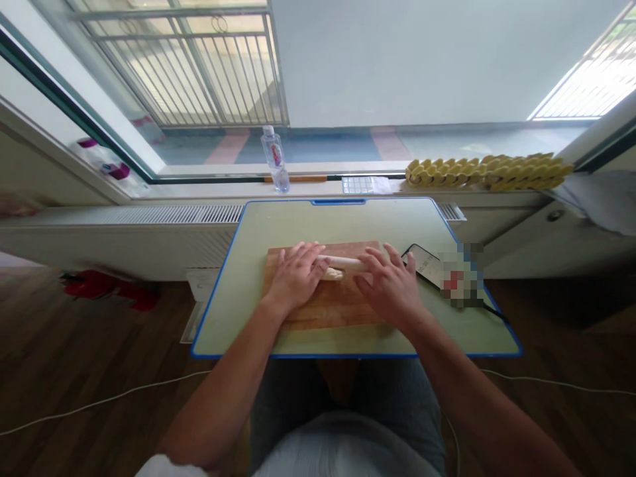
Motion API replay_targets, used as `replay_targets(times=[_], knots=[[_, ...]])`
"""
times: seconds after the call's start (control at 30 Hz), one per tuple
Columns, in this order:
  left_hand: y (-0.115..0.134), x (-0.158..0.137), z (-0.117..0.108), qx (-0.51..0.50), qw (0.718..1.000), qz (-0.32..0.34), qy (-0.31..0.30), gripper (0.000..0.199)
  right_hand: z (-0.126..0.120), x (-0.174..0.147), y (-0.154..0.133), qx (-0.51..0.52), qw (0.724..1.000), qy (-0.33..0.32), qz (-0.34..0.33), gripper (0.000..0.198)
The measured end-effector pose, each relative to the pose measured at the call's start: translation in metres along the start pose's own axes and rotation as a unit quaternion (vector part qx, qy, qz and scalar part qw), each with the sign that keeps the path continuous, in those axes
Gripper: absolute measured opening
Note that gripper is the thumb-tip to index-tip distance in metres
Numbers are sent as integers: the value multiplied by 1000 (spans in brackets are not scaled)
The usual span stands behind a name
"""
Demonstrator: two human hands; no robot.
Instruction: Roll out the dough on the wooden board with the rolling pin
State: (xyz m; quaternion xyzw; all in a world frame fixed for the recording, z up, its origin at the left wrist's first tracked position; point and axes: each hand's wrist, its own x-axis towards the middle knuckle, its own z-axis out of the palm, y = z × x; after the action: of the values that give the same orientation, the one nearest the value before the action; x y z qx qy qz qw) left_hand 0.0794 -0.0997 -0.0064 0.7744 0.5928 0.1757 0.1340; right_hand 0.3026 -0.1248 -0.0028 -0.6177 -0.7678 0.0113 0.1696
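Touching rolling pin [344, 263], wide near margin of board [330, 310]

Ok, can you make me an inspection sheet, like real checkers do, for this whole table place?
Surface: wooden board on a pale table with a blue rim.
Job's things: pale rolling pin; small dough-like piece just on its near side.
Clutter: phone right of the board, partly blurred out.
Hands: left hand and right hand over the pin's two ends, fingers stretched out.
Cables: black cable by the phone; pale cable along the floor.
Surroundings: clear bottle and yellow object at the window.
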Motion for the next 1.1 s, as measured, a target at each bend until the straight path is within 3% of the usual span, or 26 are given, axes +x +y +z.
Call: replay_targets(times=[0.07,0.13,0.23,0.37,0.47,0.53,0.6,0.77,0.93,1.1], knots=[[-3,-6,-3,-8,1000,23,-8,48,-3,-7,-1,16,1000,0,-7,21],[-5,-20,-6,-19,999,43,15,58,-5,-19,-1,42,999,7,-13,15],[-7,-36,-13,-59,991,66,100,84,-8,-32,3,103,994,26,-5,18],[-8,-32,-15,-132,976,39,171,80,-14,-34,13,157,984,43,74,28],[-3,-19,-13,-106,991,-5,83,61,-18,-34,17,151,982,29,113,30],[3,-11,-11,-62,998,-2,-5,43,-20,-37,17,154,980,19,123,31],[10,-4,-12,-29,998,6,-50,32,-21,-40,17,160,979,13,125,32],[15,0,-17,-35,996,-47,-60,28,-23,-46,18,167,978,11,123,32],[4,-18,-10,-98,984,-152,-3,22,-24,-46,20,182,980,0,79,31],[0,-33,-5,-169,971,-168,8,17,-24,-40,15,176,984,-27,11,28]])
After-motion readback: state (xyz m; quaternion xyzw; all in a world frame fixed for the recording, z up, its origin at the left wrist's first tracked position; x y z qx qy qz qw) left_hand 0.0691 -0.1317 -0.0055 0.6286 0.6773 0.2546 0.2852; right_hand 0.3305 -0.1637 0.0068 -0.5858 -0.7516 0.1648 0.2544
